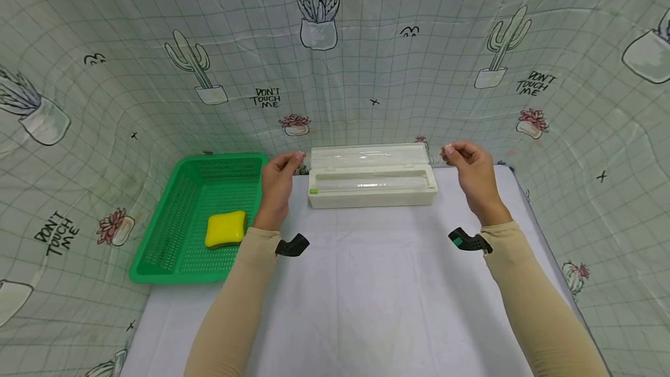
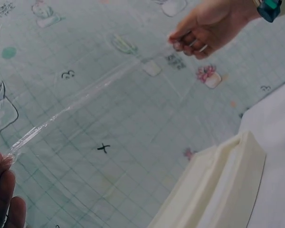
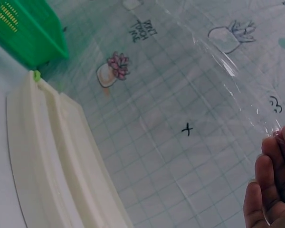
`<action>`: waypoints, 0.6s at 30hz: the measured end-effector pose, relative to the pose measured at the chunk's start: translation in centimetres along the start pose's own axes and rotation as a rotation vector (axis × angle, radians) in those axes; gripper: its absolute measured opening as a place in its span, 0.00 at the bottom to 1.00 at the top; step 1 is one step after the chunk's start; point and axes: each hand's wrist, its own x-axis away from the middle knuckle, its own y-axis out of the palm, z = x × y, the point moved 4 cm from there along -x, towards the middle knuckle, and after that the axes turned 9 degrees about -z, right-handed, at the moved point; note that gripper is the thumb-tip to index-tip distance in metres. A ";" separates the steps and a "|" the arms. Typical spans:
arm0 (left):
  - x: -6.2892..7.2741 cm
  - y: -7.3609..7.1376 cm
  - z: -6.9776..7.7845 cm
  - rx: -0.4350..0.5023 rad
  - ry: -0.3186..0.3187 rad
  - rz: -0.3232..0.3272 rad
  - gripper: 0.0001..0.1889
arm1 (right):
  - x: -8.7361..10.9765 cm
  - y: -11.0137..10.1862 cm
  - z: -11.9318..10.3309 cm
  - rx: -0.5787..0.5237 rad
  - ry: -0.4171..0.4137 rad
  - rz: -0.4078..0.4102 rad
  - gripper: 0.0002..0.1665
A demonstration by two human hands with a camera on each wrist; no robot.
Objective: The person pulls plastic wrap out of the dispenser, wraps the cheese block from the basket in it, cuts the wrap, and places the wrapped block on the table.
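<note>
A sheet of clear plastic wrap (image 2: 80,99) is stretched between both hands, its edge showing as a shiny line in the wrist views. My left hand (image 1: 278,188) pinches one corner between thumb and fingers. The other corner is pinched by my right hand (image 1: 473,176), raised at about the same height. Between and below the hands stands a white wrap dispenser box (image 1: 373,198), its lid (image 1: 369,156) tipped back. A roll of clear film (image 1: 371,182) lies inside the slot, and a small green piece (image 1: 313,191) sits at the box's left front corner.
To the left stands a green perforated basket (image 1: 180,191), with a yellow sponge (image 1: 225,228) inside. My left forearm passes close by its right side. A white cloth covers the table (image 1: 361,284), and a printed curtain (image 1: 371,74) rises right behind the box.
</note>
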 end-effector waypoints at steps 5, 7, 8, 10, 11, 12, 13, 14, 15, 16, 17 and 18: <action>0.2 -0.1 0.5 0.003 0.014 0.003 0.14 | 0.0 0.0 -0.5 0.002 -0.018 0.002 0.06; 0.2 -0.1 0.7 0.014 0.029 0.004 0.14 | 0.0 0.0 -0.7 0.000 -0.023 0.000 0.07; 0.2 -0.1 0.8 0.018 0.033 0.005 0.14 | 0.0 0.0 -0.8 -0.003 -0.025 -0.001 0.07; 0.2 -0.1 1.0 0.025 0.044 0.004 0.14 | 0.0 -0.1 -1.0 -0.009 -0.030 -0.002 0.06; 0.2 -0.1 1.1 0.025 0.048 0.004 0.14 | 0.0 0.0 -1.1 -0.007 -0.030 -0.002 0.06; 0.2 -0.1 1.2 0.025 0.050 0.003 0.14 | 0.0 -0.1 -1.2 -0.006 -0.032 -0.002 0.05; 0.2 -0.2 1.2 0.023 0.052 0.003 0.14 | 0.0 -0.1 -1.3 -0.003 -0.034 -0.001 0.05; 0.2 -0.2 1.3 0.025 0.056 0.002 0.14 | 0.0 0.0 -1.4 -0.005 -0.037 -0.001 0.05; 0.1 -0.2 1.4 0.024 0.060 0.000 0.15 | 0.0 0.0 -1.5 -0.007 -0.039 0.000 0.05; 0.1 -0.2 1.5 0.024 0.064 -0.001 0.15 | 0.0 0.0 -1.7 -0.009 -0.041 0.001 0.05; 0.1 -0.2 1.6 0.023 0.068 -0.002 0.15 | 0.0 0.0 -1.8 -0.005 -0.044 0.003 0.05; 0.1 -0.2 1.7 0.020 0.071 -0.006 0.15 | -0.1 0.1 -1.9 -0.004 -0.048 0.004 0.05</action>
